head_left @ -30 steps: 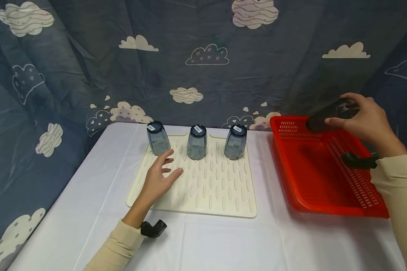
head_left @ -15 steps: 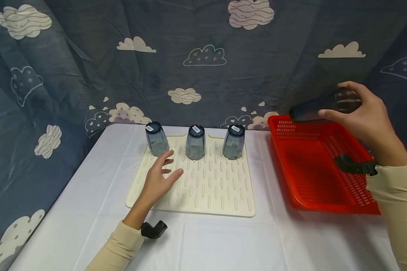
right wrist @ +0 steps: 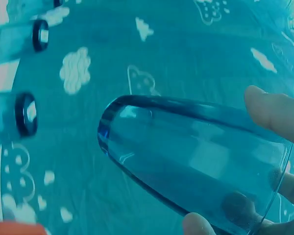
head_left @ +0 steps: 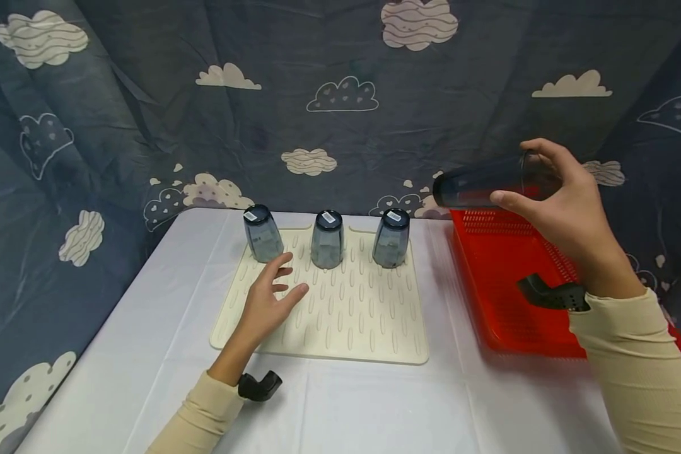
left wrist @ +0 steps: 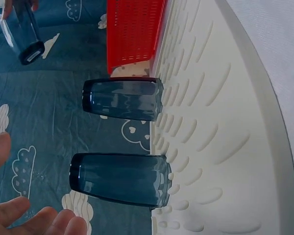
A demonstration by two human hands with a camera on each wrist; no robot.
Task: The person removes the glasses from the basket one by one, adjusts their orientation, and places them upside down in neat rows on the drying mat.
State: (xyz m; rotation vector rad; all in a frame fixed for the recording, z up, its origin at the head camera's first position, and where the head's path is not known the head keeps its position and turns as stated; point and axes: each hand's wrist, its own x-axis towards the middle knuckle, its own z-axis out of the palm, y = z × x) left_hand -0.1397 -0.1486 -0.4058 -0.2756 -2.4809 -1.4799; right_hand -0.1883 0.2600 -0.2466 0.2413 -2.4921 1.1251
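A blue-tinted drinking glass lies tipped sideways in my right hand, its base pointing left. In the right wrist view, thumb and fingers grip that glass near its rim. Three similar glasses stand upside down along the back of a cream drying mat: a left one, a middle one and a right one. Over the mat's left part hovers my left hand, fingers loosely bent, holding nothing. It is nearest the left glass.
A red plastic basket with perforated sides stands right of the mat, partly behind the right forearm. White cloth covers the table. A dark curtain with cloud prints hangs behind.
My right hand has carried the glass up and to the left, from over the basket's back right to its back left edge. The left hand has stayed nearly still.
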